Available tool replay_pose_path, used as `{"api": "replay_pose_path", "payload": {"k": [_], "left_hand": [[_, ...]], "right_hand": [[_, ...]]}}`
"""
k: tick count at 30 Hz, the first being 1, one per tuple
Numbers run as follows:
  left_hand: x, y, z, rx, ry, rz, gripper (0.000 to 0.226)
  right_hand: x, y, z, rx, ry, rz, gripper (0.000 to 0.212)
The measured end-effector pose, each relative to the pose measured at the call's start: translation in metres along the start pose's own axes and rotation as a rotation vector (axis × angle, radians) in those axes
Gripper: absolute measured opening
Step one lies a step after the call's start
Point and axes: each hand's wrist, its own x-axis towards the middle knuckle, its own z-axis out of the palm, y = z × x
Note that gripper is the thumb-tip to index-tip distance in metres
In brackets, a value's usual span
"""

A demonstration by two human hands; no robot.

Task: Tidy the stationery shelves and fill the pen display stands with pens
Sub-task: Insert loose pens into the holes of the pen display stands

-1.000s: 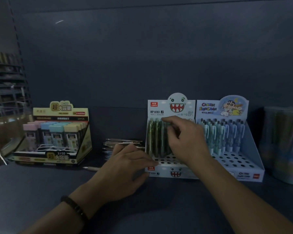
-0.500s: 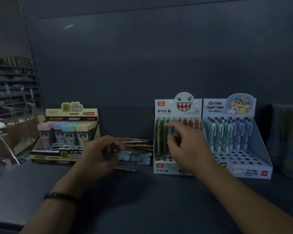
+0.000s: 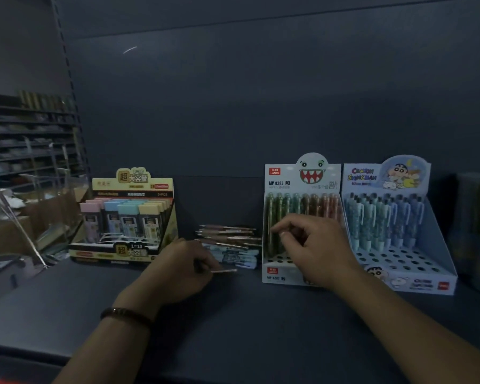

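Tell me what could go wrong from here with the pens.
1. The left hand grips a pen beside the loose pile; a bump could scatter it.
2. The right hand hovers by the upright pens in the stand; it might tilt them.
3. Dim light may hide the empty holes.

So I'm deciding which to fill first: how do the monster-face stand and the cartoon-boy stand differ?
The monster-face stand is white with green-to-reddish pens; the cartoon-boy stand is pale blue with teal and blue pens. The right hand is at the monster-face stand, not the cartoon-boy stand. Both have empty front holes.
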Motion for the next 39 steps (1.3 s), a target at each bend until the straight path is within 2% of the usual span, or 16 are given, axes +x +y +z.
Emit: {"api": "replay_pose_path", "payload": {"k": [4,9,13,20,23,28,34,39], "left_hand": [[0.003,0.002,0.005,-0.031,-0.027,0.022,0.025],[0.007,0.018,0.014,-0.158,0.170,0.056,0.023],[0.012,0.031,0.021,-0.412,0.241,0.040,0.028],[0.014,0.043,0.025,-0.598,0.257,0.052,0.035],[0.016,0.041,0.025,-0.580,0.166,0.027,0.039],[0.014,0.042,0.027,-0.557,0.087,0.002,0.026],[0.014,0.049,0.029,-0.530,0.144,-0.005,0.027],[0.020,0.063,0.029,-0.242,0.246,0.159,0.031]], "right_hand": [[-0.001,-0.002,0.002,0.014,0.001,0.012,0.019],[-0.003,-0.006,0.012,0.085,0.031,-0.030,0.010],[-0.003,-0.016,0.016,0.285,-0.014,0.011,0.021],[0.002,-0.019,0.012,0.604,-0.004,0.152,0.015],[0.007,-0.014,-0.001,0.655,0.083,0.219,0.013],[0.012,-0.002,-0.010,0.722,0.198,0.302,0.014],[0.014,0.001,-0.015,0.696,0.211,0.247,0.022],[0.023,0.023,-0.050,0.631,0.425,0.198,0.023]]}}
